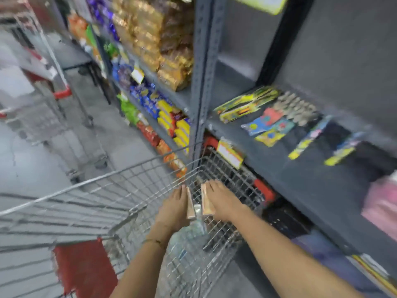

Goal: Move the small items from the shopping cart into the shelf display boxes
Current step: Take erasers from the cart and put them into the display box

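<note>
My left hand (175, 208) and my right hand (221, 201) reach down inside the wire shopping cart (120, 179). Each holds a slim tan packet on edge: the left packet (190, 204) and the right packet (206, 202) face each other a few centimetres apart. Below them in the cart lie pale, clear-wrapped items (189, 239), blurred. To the right stands the grey metal shelf (279, 160), with flat colourful display boxes (268, 123) lying on it. The frame is blurred by motion.
A red panel (83, 267) sits at the cart's near end. Another cart with a red handle (62, 92) stands on the grey floor at left. Shelves farther back hold snack packs (169, 117) and brown packets (163, 39). A price label (229, 154) hangs on the shelf edge.
</note>
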`<state>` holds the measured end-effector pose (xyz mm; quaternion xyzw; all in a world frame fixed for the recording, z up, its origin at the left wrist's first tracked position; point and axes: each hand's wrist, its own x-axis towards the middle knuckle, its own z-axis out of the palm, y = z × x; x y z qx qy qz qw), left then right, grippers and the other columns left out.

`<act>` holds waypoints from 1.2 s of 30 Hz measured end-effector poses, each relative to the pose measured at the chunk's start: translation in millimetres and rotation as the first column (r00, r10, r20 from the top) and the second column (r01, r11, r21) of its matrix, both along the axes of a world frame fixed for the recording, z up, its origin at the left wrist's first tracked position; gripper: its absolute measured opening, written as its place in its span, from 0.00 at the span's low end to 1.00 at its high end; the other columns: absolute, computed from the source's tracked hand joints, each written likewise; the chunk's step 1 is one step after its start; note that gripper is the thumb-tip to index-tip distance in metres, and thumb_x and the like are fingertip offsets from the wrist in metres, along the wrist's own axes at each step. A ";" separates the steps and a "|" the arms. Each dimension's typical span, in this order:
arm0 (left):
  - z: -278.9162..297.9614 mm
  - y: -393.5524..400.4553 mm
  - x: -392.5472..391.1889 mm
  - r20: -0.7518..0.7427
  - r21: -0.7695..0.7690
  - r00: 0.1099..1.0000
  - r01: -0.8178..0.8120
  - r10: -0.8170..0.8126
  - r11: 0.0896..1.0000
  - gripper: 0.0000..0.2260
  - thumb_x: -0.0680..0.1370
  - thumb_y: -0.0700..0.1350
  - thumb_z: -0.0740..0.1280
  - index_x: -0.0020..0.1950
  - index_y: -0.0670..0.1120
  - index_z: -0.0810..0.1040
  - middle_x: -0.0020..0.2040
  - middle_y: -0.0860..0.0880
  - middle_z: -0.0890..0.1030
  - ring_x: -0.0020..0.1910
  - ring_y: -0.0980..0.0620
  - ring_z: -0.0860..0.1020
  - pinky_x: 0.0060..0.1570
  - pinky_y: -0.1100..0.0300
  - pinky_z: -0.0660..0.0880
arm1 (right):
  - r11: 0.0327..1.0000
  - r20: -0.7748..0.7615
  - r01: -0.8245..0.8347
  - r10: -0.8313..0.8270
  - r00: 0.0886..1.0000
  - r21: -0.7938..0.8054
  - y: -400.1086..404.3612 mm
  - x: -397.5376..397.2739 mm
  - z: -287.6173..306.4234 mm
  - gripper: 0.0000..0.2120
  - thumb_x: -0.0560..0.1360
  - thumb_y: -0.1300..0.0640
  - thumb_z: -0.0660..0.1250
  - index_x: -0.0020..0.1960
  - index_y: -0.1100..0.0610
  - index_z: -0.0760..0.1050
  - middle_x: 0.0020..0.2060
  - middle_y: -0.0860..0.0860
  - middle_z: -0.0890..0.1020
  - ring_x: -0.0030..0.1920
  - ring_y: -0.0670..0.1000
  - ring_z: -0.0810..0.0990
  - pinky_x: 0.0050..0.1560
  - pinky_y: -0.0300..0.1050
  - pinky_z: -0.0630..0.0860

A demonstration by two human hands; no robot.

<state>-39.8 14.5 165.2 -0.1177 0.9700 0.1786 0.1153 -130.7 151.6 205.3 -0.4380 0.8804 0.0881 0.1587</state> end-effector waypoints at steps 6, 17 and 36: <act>124.6 78.7 -44.4 -0.234 -0.056 0.922 0.305 -0.310 0.951 0.42 0.67 0.49 0.72 0.73 0.34 0.54 0.72 0.36 0.62 0.73 0.39 0.60 0.72 0.52 0.59 | 0.945 -0.030 0.272 -0.282 0.959 -0.183 106.6 7.6 118.7 0.41 0.72 0.58 0.71 0.75 0.66 0.51 0.73 0.60 0.60 0.74 0.60 0.59 0.71 0.53 0.61; 218.1 352.0 -85.0 -0.263 -0.025 0.539 0.825 -0.800 0.564 0.42 0.61 0.45 0.79 0.69 0.40 0.63 0.67 0.42 0.67 0.67 0.43 0.67 0.67 0.56 0.66 | 0.587 0.064 0.743 -0.770 0.635 -0.321 379.6 72.1 201.2 0.37 0.61 0.59 0.78 0.67 0.56 0.69 0.64 0.57 0.70 0.65 0.58 0.70 0.65 0.45 0.71; 224.8 428.0 -159.4 -0.135 -0.056 0.597 0.792 -0.791 0.608 0.36 0.59 0.42 0.79 0.64 0.48 0.68 0.60 0.47 0.69 0.59 0.46 0.72 0.59 0.55 0.72 | 0.531 0.153 0.769 -0.779 0.608 -0.355 451.8 2.8 195.5 0.37 0.62 0.58 0.77 0.68 0.53 0.68 0.64 0.54 0.71 0.63 0.57 0.74 0.62 0.45 0.73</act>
